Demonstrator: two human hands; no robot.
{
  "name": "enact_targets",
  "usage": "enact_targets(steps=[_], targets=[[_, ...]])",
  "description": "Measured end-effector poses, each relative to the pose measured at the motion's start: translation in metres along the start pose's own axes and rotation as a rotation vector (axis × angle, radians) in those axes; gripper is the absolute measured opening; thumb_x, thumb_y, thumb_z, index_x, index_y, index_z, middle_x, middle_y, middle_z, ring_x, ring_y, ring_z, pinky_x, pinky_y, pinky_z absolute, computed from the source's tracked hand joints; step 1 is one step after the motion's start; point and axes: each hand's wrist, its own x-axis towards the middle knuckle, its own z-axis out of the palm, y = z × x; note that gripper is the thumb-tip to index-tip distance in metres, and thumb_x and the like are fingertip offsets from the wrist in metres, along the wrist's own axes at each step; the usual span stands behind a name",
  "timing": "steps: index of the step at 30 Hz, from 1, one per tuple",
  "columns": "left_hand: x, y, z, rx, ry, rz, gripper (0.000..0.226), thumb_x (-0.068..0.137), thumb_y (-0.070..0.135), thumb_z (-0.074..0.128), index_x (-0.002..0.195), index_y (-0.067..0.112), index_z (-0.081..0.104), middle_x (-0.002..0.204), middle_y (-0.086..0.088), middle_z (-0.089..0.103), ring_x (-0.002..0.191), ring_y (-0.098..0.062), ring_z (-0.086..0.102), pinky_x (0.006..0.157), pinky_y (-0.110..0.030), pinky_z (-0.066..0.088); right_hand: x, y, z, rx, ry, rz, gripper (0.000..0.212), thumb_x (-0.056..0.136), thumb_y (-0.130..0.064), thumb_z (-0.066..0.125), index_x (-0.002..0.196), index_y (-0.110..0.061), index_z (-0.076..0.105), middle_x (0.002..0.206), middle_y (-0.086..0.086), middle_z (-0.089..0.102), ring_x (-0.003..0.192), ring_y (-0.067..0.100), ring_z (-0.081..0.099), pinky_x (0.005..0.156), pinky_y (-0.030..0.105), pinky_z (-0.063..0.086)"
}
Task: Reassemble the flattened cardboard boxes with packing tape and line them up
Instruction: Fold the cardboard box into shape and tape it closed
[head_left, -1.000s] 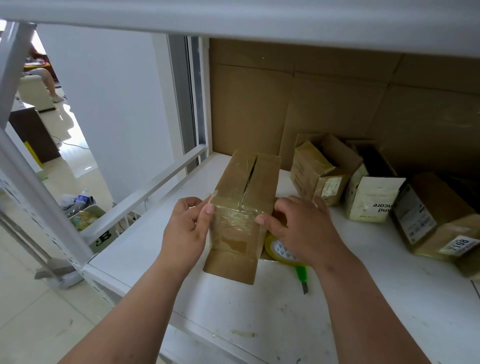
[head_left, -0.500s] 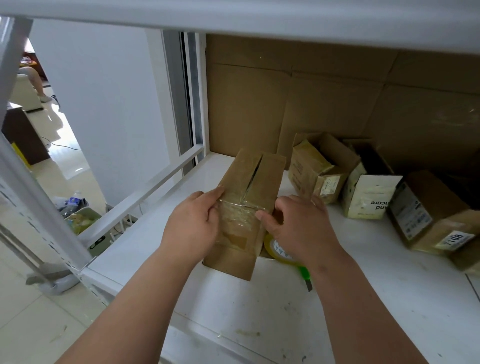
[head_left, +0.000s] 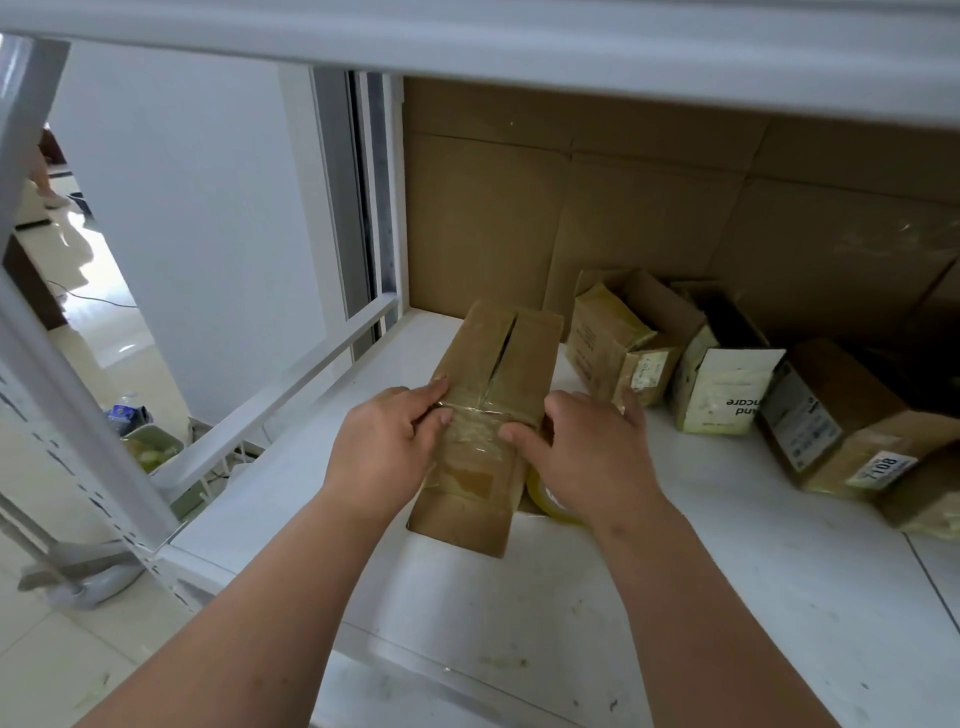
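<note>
While flat against a tape strip across the box (head_left: 488, 415), left hand (head_left: 387, 449) and right hand (head_left: 582, 452) spread, fingers pressing, gripping nothing; box lying on the white shelf (head_left: 675, 597), seam up; tape roll (head_left: 550, 501) just beside, under right hand; three more boxes (head_left: 727, 389) at right, near back.

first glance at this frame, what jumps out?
Dead centre, the left hand and right hand press clear tape across the top of a long brown cardboard box lying on the white shelf, its flap seam open beyond the tape. A tape roll peeks out under the right hand. To the right, a row of smaller boxes sits against the cardboard backing.
</note>
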Motion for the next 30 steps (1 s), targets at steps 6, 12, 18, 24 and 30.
enact_targets(steps=[6,12,18,24,30], targets=[[0.001,-0.004,-0.001,-0.078,-0.059,-0.025,0.035,0.099,0.013,0.053,0.133,0.019,0.063,0.078,0.014,0.055,0.074,0.003,0.054,0.069,0.0,0.035,0.0,0.01,-0.013,0.143,-0.179,-0.024,0.023,0.097,-0.05,0.047,0.098,-0.029,0.056,0.093,-0.01,0.059,0.095,0.016,0.056,0.094,0.039,0.043],[0.002,-0.002,-0.001,-0.114,-0.052,-0.079,0.034,0.101,0.015,0.05,0.13,0.02,0.064,0.099,0.003,0.068,0.084,-0.006,0.055,0.073,0.005,0.033,-0.002,0.009,0.003,0.082,0.02,-0.055,0.028,0.098,-0.047,0.046,0.081,-0.025,0.051,0.078,-0.009,0.05,0.083,0.016,0.05,0.08,0.035,0.038],[0.002,0.007,0.005,-0.193,-0.021,-0.228,0.042,0.088,0.043,0.07,0.126,0.026,0.067,0.084,0.008,0.061,0.077,-0.004,0.057,0.072,-0.015,0.043,-0.011,0.008,0.004,0.089,0.065,-0.054,0.029,0.098,-0.047,0.046,0.076,-0.029,0.049,0.074,-0.012,0.044,0.083,0.013,0.046,0.083,0.034,0.038],[-0.004,0.008,0.005,-0.216,0.009,-0.223,0.038,0.092,0.035,0.067,0.129,0.027,0.065,0.091,0.008,0.064,0.083,-0.002,0.056,0.072,-0.006,0.036,-0.019,0.014,-0.018,0.188,-0.162,0.14,0.053,0.088,-0.067,0.049,0.131,-0.036,0.054,0.133,-0.005,0.051,0.124,0.02,0.047,0.1,0.038,0.042],[0.007,0.004,0.0,-0.208,0.065,-0.293,0.033,0.099,0.021,0.056,0.13,0.022,0.065,0.1,0.007,0.059,0.085,-0.006,0.055,0.07,0.002,0.034,-0.03,0.003,-0.02,0.382,-0.236,0.045,0.046,0.091,-0.036,0.064,0.135,-0.039,0.051,0.137,-0.006,0.045,0.123,0.015,0.045,0.096,0.026,0.039]])
